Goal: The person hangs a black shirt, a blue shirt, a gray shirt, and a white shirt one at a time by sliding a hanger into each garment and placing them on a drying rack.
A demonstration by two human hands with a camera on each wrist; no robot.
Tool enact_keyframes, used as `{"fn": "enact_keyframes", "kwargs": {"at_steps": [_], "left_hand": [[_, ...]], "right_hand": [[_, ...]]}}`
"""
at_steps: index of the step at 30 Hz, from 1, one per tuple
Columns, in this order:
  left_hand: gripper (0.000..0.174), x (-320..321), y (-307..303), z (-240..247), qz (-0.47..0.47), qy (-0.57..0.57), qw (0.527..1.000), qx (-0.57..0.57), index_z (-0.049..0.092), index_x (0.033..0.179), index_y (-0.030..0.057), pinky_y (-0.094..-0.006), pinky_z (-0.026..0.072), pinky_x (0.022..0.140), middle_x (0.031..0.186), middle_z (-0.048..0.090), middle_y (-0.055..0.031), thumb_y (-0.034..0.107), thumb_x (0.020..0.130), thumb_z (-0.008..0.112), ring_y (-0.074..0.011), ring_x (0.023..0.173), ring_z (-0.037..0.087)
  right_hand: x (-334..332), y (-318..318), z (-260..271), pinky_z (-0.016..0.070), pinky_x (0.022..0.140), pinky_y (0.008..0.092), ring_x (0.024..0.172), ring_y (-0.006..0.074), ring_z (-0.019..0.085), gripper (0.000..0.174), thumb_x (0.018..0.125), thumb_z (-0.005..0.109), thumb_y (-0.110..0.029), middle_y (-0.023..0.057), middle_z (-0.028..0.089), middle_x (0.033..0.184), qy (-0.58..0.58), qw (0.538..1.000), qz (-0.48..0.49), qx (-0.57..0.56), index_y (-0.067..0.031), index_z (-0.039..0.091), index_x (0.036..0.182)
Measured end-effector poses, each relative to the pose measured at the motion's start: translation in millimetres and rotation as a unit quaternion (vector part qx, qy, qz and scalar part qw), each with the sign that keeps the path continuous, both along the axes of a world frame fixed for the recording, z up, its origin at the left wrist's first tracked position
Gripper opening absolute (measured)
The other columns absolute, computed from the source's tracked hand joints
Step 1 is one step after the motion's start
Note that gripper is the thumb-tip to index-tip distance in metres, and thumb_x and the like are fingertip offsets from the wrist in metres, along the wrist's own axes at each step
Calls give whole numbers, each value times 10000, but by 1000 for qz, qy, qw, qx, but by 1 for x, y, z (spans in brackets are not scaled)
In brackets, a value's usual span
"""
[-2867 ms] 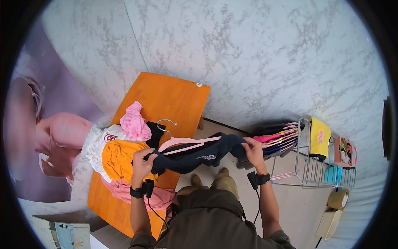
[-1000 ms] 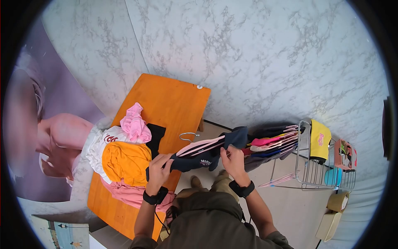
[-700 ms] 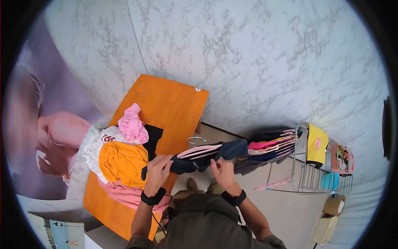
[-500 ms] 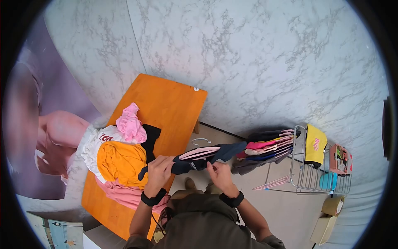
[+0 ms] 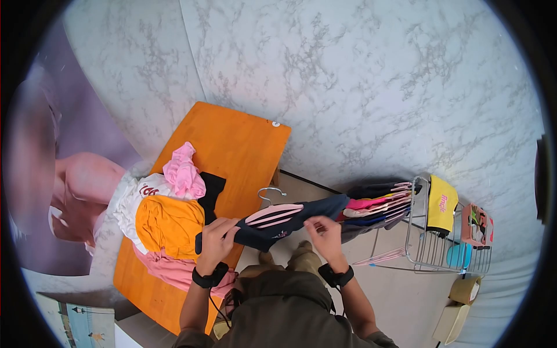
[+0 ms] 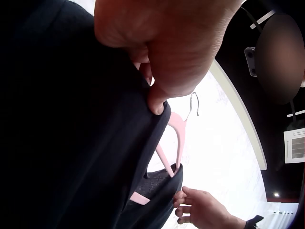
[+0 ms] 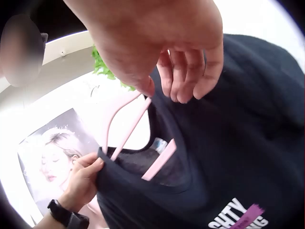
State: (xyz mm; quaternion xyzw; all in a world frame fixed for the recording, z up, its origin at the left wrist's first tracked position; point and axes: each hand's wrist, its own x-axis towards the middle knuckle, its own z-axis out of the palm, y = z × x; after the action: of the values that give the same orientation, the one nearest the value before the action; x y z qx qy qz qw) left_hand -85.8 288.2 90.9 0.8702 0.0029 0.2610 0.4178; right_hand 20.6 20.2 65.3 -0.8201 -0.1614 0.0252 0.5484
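From here the shirt is dark navy, its chest lettering white crossed by a streak of purple, and the hanger is pale pink. The table is orange. I see a marigold garment, a white top with dark red lettering, a bright pink bundle and a black cloth. A yellow cloth bears pink lettering; the pale wall is marbled grey.

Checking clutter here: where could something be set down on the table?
The table is bare at its far end, beyond the pink garment and black garment, and this side of the salmon garment. The white garment and orange garment crowd the left middle.
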Motion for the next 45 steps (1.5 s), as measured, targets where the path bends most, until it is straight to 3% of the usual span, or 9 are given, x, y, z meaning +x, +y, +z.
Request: {"fn": "enact_keyframes", "kwargs": {"at_steps": [5,9,12,14,17,29,39,41,45], "left_hand": [[135,-6,8,1,9,20,1000,-21,682,914,-43,-335,506,630,795,667,-173,-46,780,665,-319,703,655],[132,-8,10,1,-4,29,999,-39,682,913,-51,-323,506,628,792,668,-176,-55,783,660,-314,703,658],[130,-10,13,-2,1,26,999,-44,680,915,-55,-318,506,628,794,669,-178,-58,787,659,-309,701,660],[128,-12,14,0,9,27,999,-46,679,915,-57,-316,507,628,796,670,-179,-59,789,658,-307,700,661],[128,-14,15,4,13,34,998,-45,678,915,-60,-314,508,631,799,672,-179,-59,789,657,-305,698,662],[133,-22,12,1,-12,53,996,-64,682,919,-54,-314,508,627,802,672,-175,-51,787,669,-310,698,661],[153,-21,14,2,-31,35,998,-29,687,913,-39,-333,502,596,788,661,-168,-48,760,687,-325,682,650],[157,-21,14,1,-35,33,999,-16,687,913,-37,-337,499,591,784,657,-167,-43,757,689,-330,676,645],[161,-22,16,-1,-32,34,999,9,690,911,-27,-348,496,583,776,650,-162,-31,750,688,-331,666,637]], "right_hand": [[25,-30,-16,445,578,241,626,109,542,196,818,718,-1,61,579,852,-104,974,-187,78,-10,602,976],[39,-50,-36,452,582,244,621,110,552,204,820,712,8,70,604,842,-39,971,-203,123,2,617,1000],[47,-63,-36,473,608,249,623,111,569,209,814,716,11,86,629,835,3,988,-150,26,14,643,1010],[47,-64,-27,489,620,255,622,131,592,189,809,723,8,107,655,841,-54,990,-126,-28,25,664,987],[48,-54,-12,506,638,267,642,161,609,205,799,725,15,111,662,866,-164,978,-121,-38,23,681,999],[49,-50,-11,530,745,337,844,277,671,230,747,720,50,127,695,987,-331,940,-54,-56,-4,712,970],[50,-54,-9,494,789,346,857,293,622,145,807,646,31,131,654,917,-286,953,-49,-81,-2,606,943],[52,-59,-5,487,785,333,843,266,614,126,839,628,14,130,633,897,-179,983,-2,-49,4,591,958],[58,-69,6,487,732,314,781,219,608,81,872,607,-2,119,621,847,-118,989,58,-70,11,584,949]]}}
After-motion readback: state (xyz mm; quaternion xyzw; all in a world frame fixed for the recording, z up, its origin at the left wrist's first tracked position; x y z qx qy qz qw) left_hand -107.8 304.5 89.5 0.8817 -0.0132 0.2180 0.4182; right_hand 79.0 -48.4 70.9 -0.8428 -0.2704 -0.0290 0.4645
